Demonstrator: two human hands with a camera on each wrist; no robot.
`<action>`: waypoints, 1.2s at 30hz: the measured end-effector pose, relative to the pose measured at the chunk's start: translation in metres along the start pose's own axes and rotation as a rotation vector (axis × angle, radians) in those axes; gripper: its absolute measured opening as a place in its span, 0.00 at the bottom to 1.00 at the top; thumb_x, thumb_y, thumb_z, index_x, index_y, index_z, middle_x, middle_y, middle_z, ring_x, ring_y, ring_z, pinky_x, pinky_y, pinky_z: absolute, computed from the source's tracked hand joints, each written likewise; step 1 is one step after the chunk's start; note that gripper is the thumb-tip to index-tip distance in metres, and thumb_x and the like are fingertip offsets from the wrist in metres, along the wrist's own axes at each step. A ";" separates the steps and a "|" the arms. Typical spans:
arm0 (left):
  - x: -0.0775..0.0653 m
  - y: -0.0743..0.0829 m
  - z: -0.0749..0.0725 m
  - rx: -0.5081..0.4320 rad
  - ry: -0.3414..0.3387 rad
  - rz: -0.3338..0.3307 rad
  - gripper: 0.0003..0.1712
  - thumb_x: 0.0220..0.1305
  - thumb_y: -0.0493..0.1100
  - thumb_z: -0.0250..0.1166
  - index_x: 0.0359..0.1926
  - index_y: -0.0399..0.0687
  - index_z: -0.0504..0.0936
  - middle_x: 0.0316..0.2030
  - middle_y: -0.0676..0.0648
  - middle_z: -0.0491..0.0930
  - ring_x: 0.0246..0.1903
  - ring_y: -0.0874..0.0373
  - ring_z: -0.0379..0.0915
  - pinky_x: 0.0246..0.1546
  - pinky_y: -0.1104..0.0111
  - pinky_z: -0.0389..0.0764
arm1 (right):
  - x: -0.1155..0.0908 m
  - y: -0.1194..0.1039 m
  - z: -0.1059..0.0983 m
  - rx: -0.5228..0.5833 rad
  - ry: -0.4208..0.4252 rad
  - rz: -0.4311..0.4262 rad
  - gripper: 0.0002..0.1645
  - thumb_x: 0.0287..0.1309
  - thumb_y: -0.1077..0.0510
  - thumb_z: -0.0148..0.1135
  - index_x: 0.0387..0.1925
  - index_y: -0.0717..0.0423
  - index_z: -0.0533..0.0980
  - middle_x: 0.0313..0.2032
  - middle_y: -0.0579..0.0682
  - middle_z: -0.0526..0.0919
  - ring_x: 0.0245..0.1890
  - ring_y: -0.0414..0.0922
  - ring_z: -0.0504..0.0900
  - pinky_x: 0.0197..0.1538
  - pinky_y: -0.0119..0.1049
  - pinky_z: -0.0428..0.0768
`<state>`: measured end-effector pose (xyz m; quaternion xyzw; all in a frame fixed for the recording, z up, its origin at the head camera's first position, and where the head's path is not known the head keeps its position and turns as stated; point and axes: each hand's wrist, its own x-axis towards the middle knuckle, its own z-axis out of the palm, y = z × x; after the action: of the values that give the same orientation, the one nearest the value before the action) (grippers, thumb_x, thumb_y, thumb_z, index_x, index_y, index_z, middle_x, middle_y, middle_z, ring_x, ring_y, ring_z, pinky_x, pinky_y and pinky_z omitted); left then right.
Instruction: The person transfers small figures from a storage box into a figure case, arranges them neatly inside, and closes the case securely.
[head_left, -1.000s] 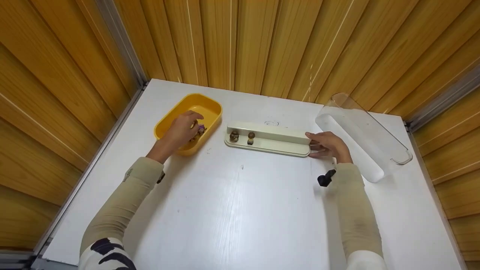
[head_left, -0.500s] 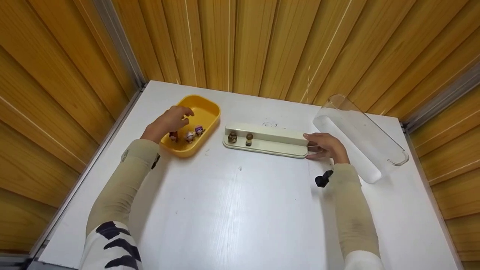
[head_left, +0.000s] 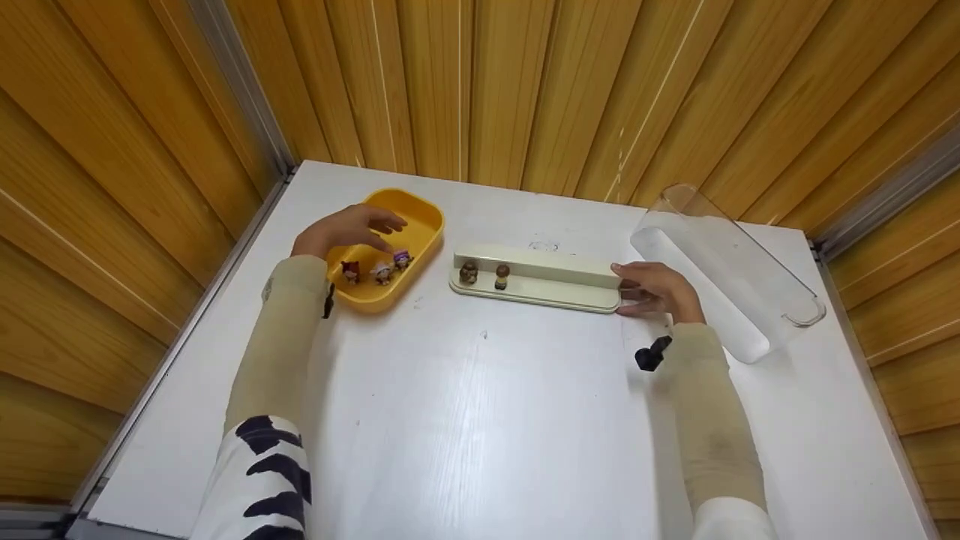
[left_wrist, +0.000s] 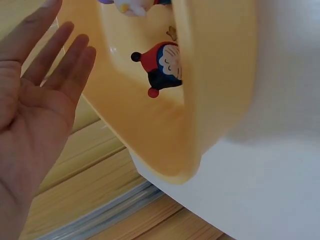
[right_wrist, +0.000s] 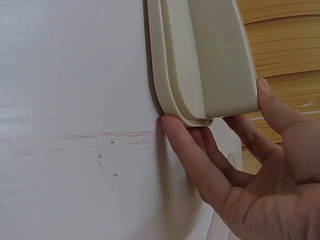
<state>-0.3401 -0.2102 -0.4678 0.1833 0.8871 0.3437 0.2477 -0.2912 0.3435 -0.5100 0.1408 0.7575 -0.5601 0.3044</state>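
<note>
The left hand (head_left: pixel 345 227) is over the tub (head_left: pixel 424 215) near three dolls (head_left: pixel 382 273), fingers (left_wrist: pixel 81 67) loosely spread, holding nothing. The right hand (head_left: pixel 660 286) grips the stand (head_left: pixel 555 291) by one end, perhaps so its two dolls (head_left: pixel 502 277) don't tip.

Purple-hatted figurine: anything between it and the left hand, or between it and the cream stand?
Nothing visible separates the left hand from the purple-hatted figurine. Toward the cream stand, the side wall of the yellow tray stands between.
</note>
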 end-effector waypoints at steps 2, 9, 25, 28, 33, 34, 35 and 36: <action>0.004 -0.001 -0.001 -0.069 -0.035 -0.020 0.32 0.69 0.40 0.68 0.72 0.47 0.71 0.70 0.43 0.70 0.72 0.44 0.60 0.72 0.47 0.62 | 0.000 0.000 -0.002 0.018 0.001 -0.007 0.38 0.71 0.42 0.60 0.69 0.62 0.64 0.61 0.61 0.73 0.58 0.53 0.77 0.57 0.47 0.83; 0.009 -0.008 -0.001 -0.272 -0.139 -0.135 0.35 0.70 0.39 0.66 0.75 0.51 0.67 0.76 0.44 0.60 0.77 0.43 0.48 0.76 0.44 0.48 | 0.001 0.000 -0.001 0.031 0.024 0.004 0.38 0.70 0.42 0.62 0.70 0.61 0.65 0.61 0.60 0.74 0.57 0.52 0.78 0.55 0.46 0.84; 0.038 -0.013 0.008 -0.210 -0.242 -0.083 0.27 0.69 0.35 0.66 0.68 0.48 0.77 0.69 0.44 0.71 0.71 0.48 0.61 0.75 0.51 0.58 | -0.002 -0.001 0.000 0.004 0.050 0.039 0.42 0.69 0.41 0.62 0.72 0.62 0.62 0.67 0.63 0.69 0.64 0.56 0.73 0.58 0.46 0.82; 0.042 -0.013 0.010 -0.224 -0.244 -0.064 0.27 0.68 0.34 0.67 0.67 0.46 0.78 0.67 0.43 0.74 0.69 0.48 0.65 0.73 0.52 0.62 | -0.002 -0.001 0.000 0.017 0.055 0.038 0.41 0.69 0.41 0.62 0.71 0.62 0.63 0.67 0.63 0.70 0.63 0.56 0.73 0.58 0.46 0.82; 0.044 -0.015 0.012 -0.236 -0.266 -0.078 0.27 0.67 0.33 0.67 0.67 0.44 0.78 0.61 0.43 0.79 0.62 0.50 0.70 0.69 0.55 0.69 | 0.000 0.001 0.002 0.040 0.065 0.035 0.40 0.67 0.42 0.64 0.69 0.62 0.65 0.64 0.62 0.72 0.61 0.54 0.76 0.57 0.46 0.82; 0.043 -0.014 0.012 -0.232 -0.270 -0.087 0.26 0.67 0.33 0.67 0.66 0.45 0.78 0.61 0.44 0.79 0.60 0.51 0.70 0.69 0.56 0.69 | 0.000 0.001 0.002 0.042 0.069 0.037 0.40 0.67 0.41 0.64 0.69 0.61 0.65 0.64 0.61 0.72 0.60 0.54 0.76 0.57 0.46 0.83; 0.043 -0.015 0.011 -0.229 -0.274 -0.097 0.26 0.67 0.32 0.67 0.66 0.45 0.79 0.60 0.45 0.79 0.60 0.51 0.70 0.69 0.57 0.69 | 0.001 0.002 0.003 0.041 0.068 0.038 0.40 0.67 0.41 0.64 0.69 0.61 0.65 0.64 0.61 0.72 0.60 0.53 0.76 0.57 0.46 0.83; 0.043 -0.015 0.011 -0.226 -0.275 -0.106 0.26 0.67 0.32 0.67 0.65 0.46 0.79 0.60 0.46 0.80 0.59 0.52 0.69 0.69 0.58 0.69 | 0.001 0.002 0.003 0.039 0.068 0.040 0.40 0.67 0.41 0.64 0.69 0.61 0.65 0.63 0.61 0.72 0.60 0.53 0.76 0.57 0.46 0.83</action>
<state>-0.3710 -0.1932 -0.4990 0.1527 0.8089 0.3994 0.4035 -0.2903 0.3414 -0.5126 0.1804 0.7534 -0.5634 0.2869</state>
